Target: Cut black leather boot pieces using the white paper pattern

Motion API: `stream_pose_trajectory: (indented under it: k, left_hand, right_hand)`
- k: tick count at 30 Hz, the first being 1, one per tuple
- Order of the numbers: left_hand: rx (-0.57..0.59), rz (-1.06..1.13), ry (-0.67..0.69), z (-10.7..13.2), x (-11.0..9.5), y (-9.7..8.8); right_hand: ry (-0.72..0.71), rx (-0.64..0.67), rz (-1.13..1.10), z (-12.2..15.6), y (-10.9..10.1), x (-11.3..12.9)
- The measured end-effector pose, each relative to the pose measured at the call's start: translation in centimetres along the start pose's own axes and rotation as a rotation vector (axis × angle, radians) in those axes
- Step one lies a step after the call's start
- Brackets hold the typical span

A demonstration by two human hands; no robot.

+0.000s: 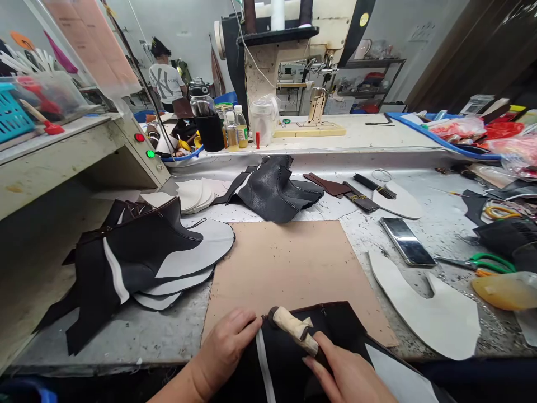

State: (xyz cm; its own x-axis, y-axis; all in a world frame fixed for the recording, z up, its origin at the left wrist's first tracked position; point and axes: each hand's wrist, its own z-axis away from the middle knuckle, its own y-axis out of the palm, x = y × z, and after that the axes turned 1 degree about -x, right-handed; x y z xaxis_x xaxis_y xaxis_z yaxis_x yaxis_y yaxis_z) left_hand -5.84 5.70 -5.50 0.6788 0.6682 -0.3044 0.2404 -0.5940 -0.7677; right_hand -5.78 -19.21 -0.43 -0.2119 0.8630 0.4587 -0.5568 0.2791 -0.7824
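Observation:
My left hand (229, 344) pinches the top edge of a black leather piece (281, 352), beside the white strip (264, 364) running down it. In my right hand (344, 369) is a short hand tool (291, 324) with a pale wrapped body and dark rounded end; its exact kind is unclear. That dark end sits at the leather's edge, close to my left fingertips. The piece overlaps the front of a tan board (285, 263) and runs out of view below.
Stacked black pieces with white lining (138, 252) lie left, another black piece (272, 187) behind the board. To the right are a phone (408, 242), green-handled scissors (490, 262) and a white curved cutout (428, 308). A sewing machine (260, 61) stands behind; a person (165, 81) is farther back.

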Motion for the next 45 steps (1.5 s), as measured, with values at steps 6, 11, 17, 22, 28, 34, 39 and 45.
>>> stream_pose_trajectory:
  k: [6,11,17,22,28,34,39,45]
  left_hand:
    - [0.004,-0.061,0.025,0.0,0.0,0.1]
    - [-0.007,-0.074,0.043,0.1,0.0,0.3]
    - [-0.016,-0.030,-0.063,0.1,-0.3,0.3]
    - [-0.037,0.005,-0.410,1.1,-0.3,0.2]
    - [-0.031,0.062,-0.386,1.9,-0.6,0.3]
    - [-0.015,0.058,-0.236,1.6,-0.4,0.2]
    - [-0.011,-0.031,-0.150,1.5,-0.6,0.3]
    - [0.046,-0.098,-0.128,1.0,-1.3,-0.1]
  right_hand:
    - [-0.127,-0.121,-0.091,0.0,-0.5,1.2]
    - [-0.044,-0.055,0.030,-0.3,-1.0,1.9]
    - [-0.118,-0.177,-0.020,-0.4,-0.8,2.2]
    - [-0.010,-0.067,0.101,-1.1,0.7,2.0]
    - [-0.021,-0.041,0.168,-1.0,0.2,2.0]
    - [-0.037,-0.035,0.177,-1.7,0.4,1.7]
    - [-0.070,-0.050,0.180,-1.6,-0.1,1.6]
    - [-0.233,-0.152,0.089,-0.9,-0.5,2.7]
